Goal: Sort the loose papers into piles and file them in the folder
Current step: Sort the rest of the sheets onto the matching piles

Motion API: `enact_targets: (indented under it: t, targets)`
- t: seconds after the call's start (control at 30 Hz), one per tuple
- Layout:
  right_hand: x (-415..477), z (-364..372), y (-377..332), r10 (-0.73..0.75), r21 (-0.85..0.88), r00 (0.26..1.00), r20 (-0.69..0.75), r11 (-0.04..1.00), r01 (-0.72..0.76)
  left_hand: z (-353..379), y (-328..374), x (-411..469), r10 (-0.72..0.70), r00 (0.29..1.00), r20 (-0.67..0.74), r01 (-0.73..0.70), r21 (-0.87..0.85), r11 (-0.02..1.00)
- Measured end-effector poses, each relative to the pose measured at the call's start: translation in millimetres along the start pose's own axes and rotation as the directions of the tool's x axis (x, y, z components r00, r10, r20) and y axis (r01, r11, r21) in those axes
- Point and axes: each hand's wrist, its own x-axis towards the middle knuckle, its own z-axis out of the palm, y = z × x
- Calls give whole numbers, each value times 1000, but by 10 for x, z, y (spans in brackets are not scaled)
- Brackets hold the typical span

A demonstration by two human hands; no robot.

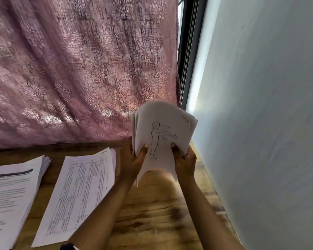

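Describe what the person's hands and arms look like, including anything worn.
The left hand and right hand are bare: no gloves, rings or watch show. Both forearms are uncovered, no sleeves in view. A dark-and-white scrap at the bottom edge may be clothing.

"Can any writing on the papers be read?"

"None. The left pile (13, 192) on the worktop (152, 213) shows a dark heading bar and lines of print, all too blurred to read."

"And the middle pile (79, 192)?"

"Its top sheet bears a printed table with a small heading at the far corner, and neither is legible."

"The raised stack (163, 130)?"

"Only a line drawing of a standing figure and a faint mark near its top corner, unreadable."
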Motion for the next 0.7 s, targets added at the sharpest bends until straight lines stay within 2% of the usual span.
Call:
enact_targets:
  t: [0.1, 0.17, 0.33, 0.4, 0.47, 0.53, 0.7]
  targets:
    - [-73, 12, 289, 123, -56, 992, 34, 991, -121, 62, -288, -63, -130, 991, 44, 130, 1, 992]
    - [-101, 33, 382, 172, -44, 984, 38, 984, -170, 126, -393, -127, -139, 988, 66, 138, 26, 990]
    - [-41, -12, 174, 58, 10, 997, 55, 998, -59, 126, -293, -88, -99, 995, 7, 99, 3, 995]
    - [-75, -28, 266, 71, -55, 996, 54, 996, -68, 129, -383, -122, -96, 995, 24, 95, 34, 995]
    - [-132, -10, 415, 131, -111, 989, 64, 986, -123, 163, -515, -199, -165, 984, 70, 160, 72, 985]
    - [-166, -14, 467, 163, -84, 984, 67, 984, -157, 168, -566, -244, -196, 977, 86, 190, 67, 979]
    - [-104, -116, 429, 126, 66, 991, 52, 989, -130, 82, -504, -172, -131, 991, 36, 130, 20, 991]
